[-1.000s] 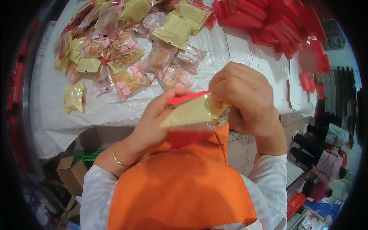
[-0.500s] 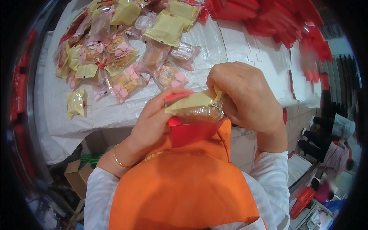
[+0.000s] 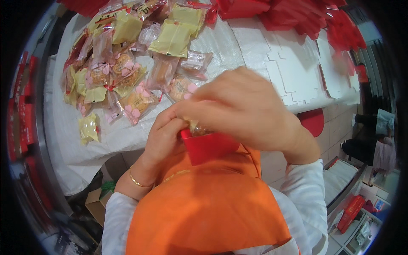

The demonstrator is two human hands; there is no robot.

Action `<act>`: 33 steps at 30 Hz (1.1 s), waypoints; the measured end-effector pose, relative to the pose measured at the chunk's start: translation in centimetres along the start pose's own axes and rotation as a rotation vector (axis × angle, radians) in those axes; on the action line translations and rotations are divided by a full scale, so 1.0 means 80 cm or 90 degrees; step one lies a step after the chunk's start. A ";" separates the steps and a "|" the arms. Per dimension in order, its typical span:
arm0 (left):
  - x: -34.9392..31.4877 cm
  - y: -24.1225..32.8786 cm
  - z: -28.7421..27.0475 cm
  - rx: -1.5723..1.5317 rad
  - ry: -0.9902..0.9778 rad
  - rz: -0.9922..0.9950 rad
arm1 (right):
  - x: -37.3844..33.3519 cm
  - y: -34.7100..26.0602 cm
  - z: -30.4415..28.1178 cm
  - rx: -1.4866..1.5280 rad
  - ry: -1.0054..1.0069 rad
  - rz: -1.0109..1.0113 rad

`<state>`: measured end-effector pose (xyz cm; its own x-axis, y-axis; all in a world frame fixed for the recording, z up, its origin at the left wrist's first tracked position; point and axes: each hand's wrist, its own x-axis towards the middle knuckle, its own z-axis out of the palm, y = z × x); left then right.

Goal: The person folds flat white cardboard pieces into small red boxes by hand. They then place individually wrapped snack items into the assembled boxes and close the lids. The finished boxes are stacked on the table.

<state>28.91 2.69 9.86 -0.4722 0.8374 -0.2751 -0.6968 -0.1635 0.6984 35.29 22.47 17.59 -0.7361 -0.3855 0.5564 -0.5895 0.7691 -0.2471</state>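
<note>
I've got L hand (image 3: 165,132) pinching the box (image 3: 210,148) at its left side, prob. to steady it; the packet (image 3: 198,128) shows at its opening. R hand (image 3: 250,111) covers both, blurred: can't tell if its fingers pinch. Beyond, on the surface (image 3: 225,44), packs (image 3: 126,66) heaped, prob. for quick reach; red boxes (image 3: 289,19) far R.

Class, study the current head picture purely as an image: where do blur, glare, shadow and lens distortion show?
Head view: the right hand looks smeared, the left hand crisper; head view: glints on the small yellow packet; head view: a soft shadow on the orange apron; head view: fisheye bends the grey metal edge at left, with black corners.
</note>
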 end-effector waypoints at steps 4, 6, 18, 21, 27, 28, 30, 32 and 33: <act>0.003 -0.002 0.007 -0.015 0.073 0.007 | -0.092 0.033 0.000 0.254 0.178 0.177; 0.009 -0.009 0.003 -0.035 0.057 0.021 | -0.149 0.033 0.035 0.288 0.183 0.250; 0.003 -0.049 -0.047 0.648 -0.040 0.530 | -0.195 -0.015 0.105 0.391 0.352 0.367; 0.002 -0.030 -0.044 0.639 -0.102 0.462 | -0.191 -0.017 0.102 0.390 0.339 0.357; -0.003 -0.009 -0.041 0.721 -0.138 0.403 | -0.190 -0.017 0.099 0.316 0.328 0.340; -0.004 -0.006 -0.040 0.736 -0.140 0.411 | -0.189 -0.017 0.098 0.308 0.327 0.340; -0.003 -0.002 -0.040 0.765 -0.146 0.428 | -0.185 -0.017 0.095 0.292 0.327 0.340; -0.006 -0.001 -0.037 0.719 -0.134 0.393 | -0.183 -0.018 0.090 0.292 0.321 0.342; -0.007 -0.001 -0.034 0.696 -0.128 0.375 | -0.183 -0.019 0.088 0.292 0.318 0.343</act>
<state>27.73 0.80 8.16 -0.4018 0.8643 0.3026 0.4482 -0.1026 0.8880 44.61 23.37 4.26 -0.7852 0.3241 0.5277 -0.3571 0.4593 -0.8133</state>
